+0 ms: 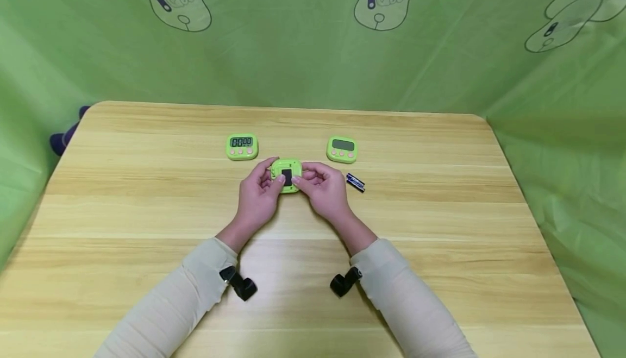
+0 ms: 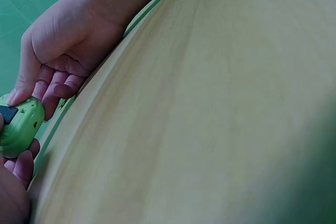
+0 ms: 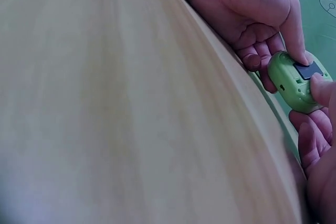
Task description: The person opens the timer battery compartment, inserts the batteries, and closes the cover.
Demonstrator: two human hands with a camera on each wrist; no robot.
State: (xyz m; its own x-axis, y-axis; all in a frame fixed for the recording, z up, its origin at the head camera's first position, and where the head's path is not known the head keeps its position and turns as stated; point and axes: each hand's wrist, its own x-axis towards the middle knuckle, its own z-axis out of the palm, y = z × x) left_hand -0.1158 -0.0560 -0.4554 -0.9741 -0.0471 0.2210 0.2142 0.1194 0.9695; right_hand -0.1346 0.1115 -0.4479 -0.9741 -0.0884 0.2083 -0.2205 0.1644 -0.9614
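Both hands hold one green timer (image 1: 295,167) between them, its back with a dark rectangle facing up. The left hand (image 1: 257,196) grips its left side, thumb on the back beside the dark part. From the other side the right hand (image 1: 329,192) pinches it, thumb at the dark part's right edge. In the left wrist view the green timer (image 2: 22,129) shows at the left edge between the left hand (image 2: 68,40) and part of the other. The right wrist view has the timer (image 3: 294,85) under both thumbs, with the right hand (image 3: 252,3) above.
Behind the hands lie a green timer showing digits (image 1: 242,146) and, to its right, another with a blank display (image 1: 342,149). Two dark batteries (image 1: 355,182) lie right of the right hand. Green cloth (image 1: 293,64) hangs beyond the wooden table (image 1: 440,211).
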